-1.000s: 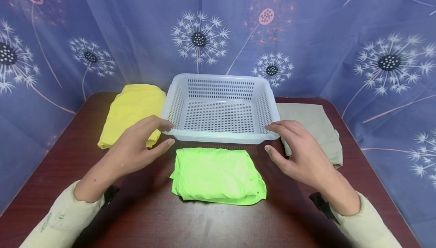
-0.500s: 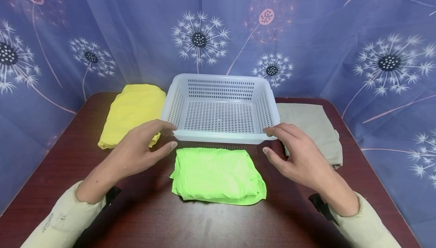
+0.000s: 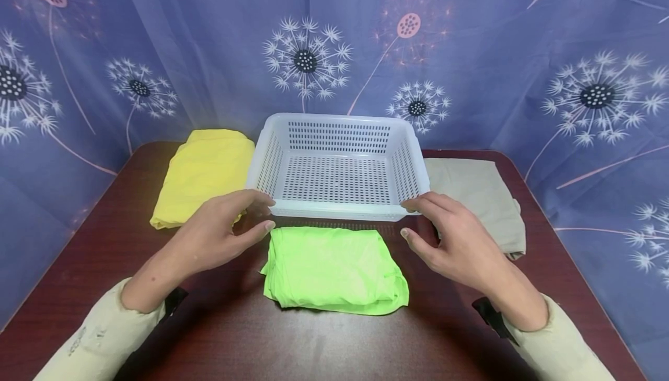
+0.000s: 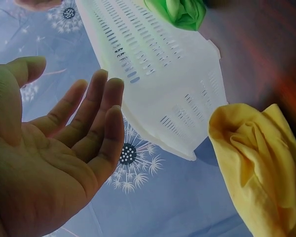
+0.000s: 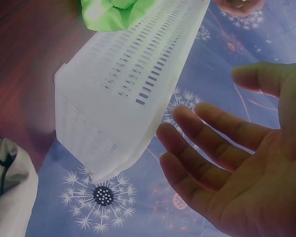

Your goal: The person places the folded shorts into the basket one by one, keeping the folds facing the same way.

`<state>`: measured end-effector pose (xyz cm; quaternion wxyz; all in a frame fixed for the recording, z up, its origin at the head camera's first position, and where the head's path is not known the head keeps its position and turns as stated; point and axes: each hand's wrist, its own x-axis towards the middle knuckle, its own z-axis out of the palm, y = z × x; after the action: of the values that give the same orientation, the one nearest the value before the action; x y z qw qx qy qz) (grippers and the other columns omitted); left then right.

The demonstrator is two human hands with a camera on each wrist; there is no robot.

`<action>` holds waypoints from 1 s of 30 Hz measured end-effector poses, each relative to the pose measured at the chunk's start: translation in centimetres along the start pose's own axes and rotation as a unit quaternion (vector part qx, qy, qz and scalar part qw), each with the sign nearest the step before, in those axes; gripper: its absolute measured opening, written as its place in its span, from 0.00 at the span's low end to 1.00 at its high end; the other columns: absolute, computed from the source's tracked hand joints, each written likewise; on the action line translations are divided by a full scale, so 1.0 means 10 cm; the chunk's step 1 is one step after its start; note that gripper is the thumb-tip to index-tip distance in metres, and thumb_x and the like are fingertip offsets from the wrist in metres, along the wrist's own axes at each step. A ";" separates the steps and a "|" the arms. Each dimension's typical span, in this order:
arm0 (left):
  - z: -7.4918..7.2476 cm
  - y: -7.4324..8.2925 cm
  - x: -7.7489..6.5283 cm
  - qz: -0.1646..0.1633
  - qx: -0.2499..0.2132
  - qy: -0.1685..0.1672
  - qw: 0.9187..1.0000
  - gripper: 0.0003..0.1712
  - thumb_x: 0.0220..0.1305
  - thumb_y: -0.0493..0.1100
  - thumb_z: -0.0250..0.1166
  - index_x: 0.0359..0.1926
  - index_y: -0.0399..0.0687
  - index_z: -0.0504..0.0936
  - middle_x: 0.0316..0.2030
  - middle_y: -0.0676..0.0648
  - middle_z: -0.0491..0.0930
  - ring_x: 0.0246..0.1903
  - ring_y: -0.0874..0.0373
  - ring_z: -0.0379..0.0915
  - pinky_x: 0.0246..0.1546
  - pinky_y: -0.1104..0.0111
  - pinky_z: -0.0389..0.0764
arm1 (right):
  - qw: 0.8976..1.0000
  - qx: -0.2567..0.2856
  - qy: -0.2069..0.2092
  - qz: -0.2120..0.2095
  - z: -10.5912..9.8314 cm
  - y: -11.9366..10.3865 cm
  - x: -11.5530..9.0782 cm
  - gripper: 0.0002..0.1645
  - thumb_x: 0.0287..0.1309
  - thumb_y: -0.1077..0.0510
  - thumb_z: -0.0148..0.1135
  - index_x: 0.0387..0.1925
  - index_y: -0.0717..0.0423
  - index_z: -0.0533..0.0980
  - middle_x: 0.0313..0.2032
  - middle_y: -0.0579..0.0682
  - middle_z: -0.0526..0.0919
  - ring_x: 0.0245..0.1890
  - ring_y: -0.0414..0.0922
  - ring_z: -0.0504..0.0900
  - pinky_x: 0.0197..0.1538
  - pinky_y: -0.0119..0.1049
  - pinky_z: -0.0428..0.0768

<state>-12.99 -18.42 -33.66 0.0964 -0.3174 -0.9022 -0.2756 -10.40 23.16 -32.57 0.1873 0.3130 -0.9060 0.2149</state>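
Your left hand (image 3: 219,233) and right hand (image 3: 457,238) hover — half-spread, empty — by the plastic basket (image 3: 337,209) near the tabletop's (image 3: 313,349) far edge.

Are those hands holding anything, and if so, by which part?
Nothing is held: the left hand and right hand are by the basket, but neither grips it; touch is unclear.

The left hand (image 3: 215,231) and right hand (image 3: 461,238) are near a basket (image 3: 337,209) behind green cloth (image 3: 335,270).
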 end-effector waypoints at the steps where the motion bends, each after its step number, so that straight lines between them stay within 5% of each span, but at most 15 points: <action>1: 0.00 0.00 0.00 -0.002 -0.002 -0.003 1.000 0.16 0.70 0.47 0.73 0.56 0.52 0.84 0.40 0.62 0.83 0.32 0.66 0.74 0.33 0.68 0.77 | 1.000 -0.001 -0.001 0.001 0.00 0.00 0.00 0.22 0.59 0.57 0.75 0.54 0.58 0.83 0.51 0.48 0.86 0.42 0.40 0.78 0.45 0.42 0.78; 12: 0.05 0.02 0.00 -0.017 -0.025 -0.028 0.999 0.12 0.71 0.48 0.72 0.53 0.59 0.84 0.41 0.62 0.86 0.28 0.64 0.76 0.32 0.64 0.81 | 1.000 -0.006 -0.018 0.007 0.00 -0.03 -0.01 0.20 0.60 0.57 0.74 0.53 0.58 0.83 0.48 0.46 0.87 0.42 0.41 0.78 0.44 0.43 0.78; 18: 0.08 0.01 0.00 -0.015 -0.030 -0.035 0.999 0.10 0.71 0.48 0.73 0.50 0.62 0.84 0.39 0.63 0.86 0.25 0.64 0.74 0.30 0.68 0.78 | 0.999 -0.014 -0.029 0.010 0.02 -0.02 -0.02 0.16 0.60 0.57 0.74 0.49 0.56 0.83 0.37 0.41 0.80 0.31 0.37 0.70 0.33 0.34 0.72; 30: 0.15 0.01 0.00 -0.033 -0.029 -0.066 0.997 0.11 0.71 0.51 0.72 0.51 0.59 0.84 0.42 0.61 0.87 0.41 0.69 0.83 0.44 0.60 0.86 | 0.999 -0.006 -0.048 0.017 0.06 -0.02 -0.04 0.15 0.59 0.57 0.76 0.47 0.54 0.85 0.37 0.40 0.86 0.28 0.35 0.73 0.33 0.35 0.75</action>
<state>-12.93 -17.53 -34.89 0.0182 -0.3077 -0.9081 -0.2835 -10.09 22.96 -33.21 0.1420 0.3068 -0.9202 0.1974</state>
